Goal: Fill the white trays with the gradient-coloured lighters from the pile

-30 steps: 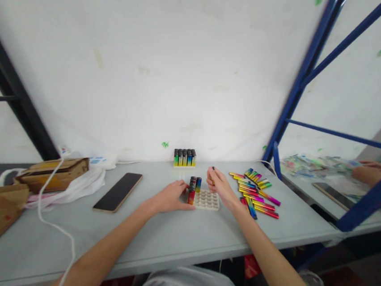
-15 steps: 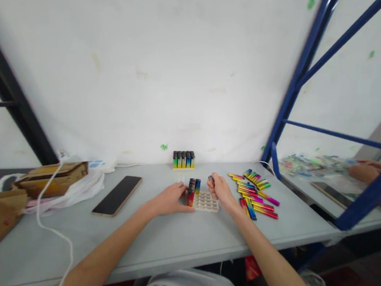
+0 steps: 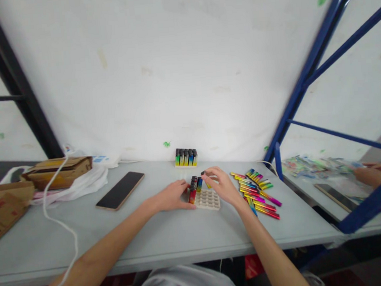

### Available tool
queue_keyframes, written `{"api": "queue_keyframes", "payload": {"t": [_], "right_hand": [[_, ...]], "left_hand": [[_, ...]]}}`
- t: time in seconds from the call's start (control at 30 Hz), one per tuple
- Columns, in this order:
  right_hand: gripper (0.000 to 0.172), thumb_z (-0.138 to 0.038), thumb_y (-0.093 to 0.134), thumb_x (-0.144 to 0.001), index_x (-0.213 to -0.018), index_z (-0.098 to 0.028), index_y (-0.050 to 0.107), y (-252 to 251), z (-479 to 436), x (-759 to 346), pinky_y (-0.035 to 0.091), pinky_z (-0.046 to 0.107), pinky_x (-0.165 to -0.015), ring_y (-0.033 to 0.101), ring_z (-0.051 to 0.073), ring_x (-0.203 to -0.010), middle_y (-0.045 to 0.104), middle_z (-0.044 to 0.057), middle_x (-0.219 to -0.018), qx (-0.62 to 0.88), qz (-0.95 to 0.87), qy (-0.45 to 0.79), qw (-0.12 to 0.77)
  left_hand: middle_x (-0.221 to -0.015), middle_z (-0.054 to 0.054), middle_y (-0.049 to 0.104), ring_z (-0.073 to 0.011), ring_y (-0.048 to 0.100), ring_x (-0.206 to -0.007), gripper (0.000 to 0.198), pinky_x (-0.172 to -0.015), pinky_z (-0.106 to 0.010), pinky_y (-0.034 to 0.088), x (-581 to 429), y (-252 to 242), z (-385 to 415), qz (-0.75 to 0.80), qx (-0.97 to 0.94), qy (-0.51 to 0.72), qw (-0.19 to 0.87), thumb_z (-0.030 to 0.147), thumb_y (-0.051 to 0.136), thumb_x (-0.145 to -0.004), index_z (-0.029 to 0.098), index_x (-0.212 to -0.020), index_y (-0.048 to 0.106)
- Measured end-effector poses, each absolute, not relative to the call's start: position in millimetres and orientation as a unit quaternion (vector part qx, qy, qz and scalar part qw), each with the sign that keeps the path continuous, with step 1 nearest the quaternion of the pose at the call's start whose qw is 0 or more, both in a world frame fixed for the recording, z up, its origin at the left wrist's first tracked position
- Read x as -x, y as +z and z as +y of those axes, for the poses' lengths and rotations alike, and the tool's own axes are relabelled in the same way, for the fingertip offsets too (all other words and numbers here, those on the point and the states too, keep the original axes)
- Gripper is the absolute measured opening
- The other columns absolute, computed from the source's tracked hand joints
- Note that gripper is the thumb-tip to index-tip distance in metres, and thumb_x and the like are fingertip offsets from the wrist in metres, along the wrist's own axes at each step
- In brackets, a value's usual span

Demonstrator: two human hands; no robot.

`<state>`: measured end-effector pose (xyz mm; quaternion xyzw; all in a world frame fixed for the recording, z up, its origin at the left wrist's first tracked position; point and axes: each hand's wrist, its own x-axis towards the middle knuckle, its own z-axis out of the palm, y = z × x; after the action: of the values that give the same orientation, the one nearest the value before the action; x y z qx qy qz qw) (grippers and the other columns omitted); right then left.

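Observation:
A white tray (image 3: 210,200) with rows of holes lies on the table in front of me. Several lighters (image 3: 192,194) with black tops stand upright along its left side, red ones in front and a blue-yellow one behind. My left hand (image 3: 173,195) holds the tray's left end, thumb at the front corner and fingers toward the back. My right hand (image 3: 222,184) pinches a yellow lighter (image 3: 208,185) by its dark top, over the tray's back rows; its lower end is partly hidden. Right of the tray lies a loose pile of shiny coloured lighters (image 3: 258,195).
A filled tray of lighters (image 3: 185,157) stands by the wall. A phone (image 3: 121,191) lies left, near cardboard boxes (image 3: 58,172), a plastic bag (image 3: 86,183) and a white cable (image 3: 60,232). Beyond the blue frame (image 3: 300,78) at right, another person's hands (image 3: 370,175) show.
My right hand has moved left from the tray's right side to above its back rows, bringing the lighter upright. My left hand keeps its place at the tray. The view has shifted slightly.

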<state>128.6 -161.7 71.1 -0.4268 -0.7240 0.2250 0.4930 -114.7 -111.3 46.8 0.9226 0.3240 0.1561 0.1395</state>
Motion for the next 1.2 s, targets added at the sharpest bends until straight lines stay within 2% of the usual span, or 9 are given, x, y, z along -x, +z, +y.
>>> {"api": "queue_keyframes", "payload": {"t": [0.1,0.2,0.47,0.6,0.77,0.93,1.07,1.13,1.2], "right_hand": [[0.037,-0.056,0.065,-0.100,-0.100,-0.020,0.075,79.1,-167.5,-130.5,0.052,0.031,-0.078,0.066,0.020,-0.082,0.071,0.005,-0.087,0.439,-0.771,0.150,0.436],[0.032,-0.050,0.064,-0.102,-0.100,-0.020,0.076,80.7,-169.1,-130.2,0.049,0.029,-0.069,0.065,0.018,-0.069,0.073,0.002,-0.077,0.461,-0.783,0.160,0.386],[0.023,-0.037,0.066,-0.105,-0.093,-0.020,0.076,78.1,-165.8,-131.2,0.045,0.026,-0.070,0.067,0.017,-0.071,0.079,0.003,-0.082,0.464,-0.821,0.143,0.300],[0.026,-0.037,0.063,-0.107,-0.093,-0.020,0.077,81.7,-166.1,-132.6,0.043,0.026,-0.069,0.067,0.018,-0.072,0.079,0.003,-0.082,0.482,-0.835,0.113,0.239],[0.026,-0.042,0.067,-0.104,-0.095,-0.021,0.080,76.0,-165.5,-122.4,0.044,0.028,-0.072,0.072,0.021,-0.083,0.082,0.009,-0.092,0.584,-0.788,0.038,0.190],[0.030,-0.046,0.069,-0.102,-0.095,-0.020,0.081,76.3,-163.0,-138.0,0.045,0.027,-0.071,0.071,0.019,-0.077,0.082,0.006,-0.087,0.545,-0.808,0.113,0.193],[0.040,-0.051,0.057,-0.106,-0.102,-0.018,0.080,79.3,-151.6,-195.0,0.051,0.031,-0.084,0.073,0.022,-0.087,0.082,0.009,-0.097,0.566,-0.777,0.099,0.255],[0.038,-0.045,0.055,-0.107,-0.116,-0.016,0.078,77.6,-142.7,-232.7,0.052,0.036,-0.097,0.073,0.025,-0.105,0.080,0.013,-0.113,0.626,-0.731,0.040,0.268],[0.042,-0.041,0.053,-0.106,-0.133,-0.015,0.073,73.1,-133.7,-268.1,0.045,0.040,-0.112,0.064,0.030,-0.129,0.073,0.019,-0.134,0.716,-0.654,-0.035,0.241]], "left_hand": [[-0.107,-0.013,0.069,-0.0343,0.067,-0.100,0.066,-0.088,-0.040,0.051,114.6,47.6,-111.8,0.326,-0.923,0.151,0.136,0.075,0.076,-0.078,0.016,-0.107,0.070],[-0.106,-0.013,0.068,-0.0333,0.066,-0.098,0.064,-0.085,-0.039,0.051,114.5,48.0,-112.0,0.328,-0.924,0.148,0.133,0.075,0.075,-0.079,0.017,-0.103,0.070],[-0.106,-0.014,0.067,-0.0345,0.065,-0.099,0.064,-0.088,-0.041,0.051,114.2,48.0,-111.4,0.325,-0.926,0.138,0.133,0.073,0.075,-0.079,0.015,-0.105,0.070],[-0.104,-0.012,0.068,-0.0343,0.066,-0.097,0.062,-0.085,-0.041,0.051,114.6,49.0,-112.6,0.328,-0.923,0.150,0.136,0.074,0.075,-0.078,0.017,-0.101,0.070],[-0.105,-0.013,0.068,-0.0348,0.066,-0.099,0.063,-0.087,-0.040,0.051,114.7,52.3,-114.7,0.330,-0.922,0.146,0.138,0.076,0.074,-0.078,0.017,-0.102,0.069],[-0.110,-0.013,0.068,-0.0351,0.065,-0.105,0.064,-0.091,-0.041,0.052,114.7,54.5,-115.2,0.333,-0.922,0.136,0.145,0.074,0.074,-0.080,0.017,-0.109,0.069],[-0.113,-0.014,0.069,-0.0356,0.066,-0.104,0.066,-0.094,-0.043,0.053,114.9,53.6,-114.0,0.341,-0.919,0.134,0.144,0.075,0.075,-0.078,0.016,-0.110,0.069],[-0.112,-0.013,0.069,-0.0354,0.066,-0.104,0.066,-0.093,-0.043,0.054,115.0,52.8,-113.4,0.339,-0.919,0.140,0.145,0.076,0.075,-0.078,0.018,-0.109,0.069],[-0.111,-0.013,0.070,-0.0354,0.066,-0.104,0.066,-0.093,-0.042,0.054,114.8,52.2,-112.9,0.333,-0.920,0.146,0.145,0.076,0.075,-0.077,0.019,-0.109,0.070]]}}
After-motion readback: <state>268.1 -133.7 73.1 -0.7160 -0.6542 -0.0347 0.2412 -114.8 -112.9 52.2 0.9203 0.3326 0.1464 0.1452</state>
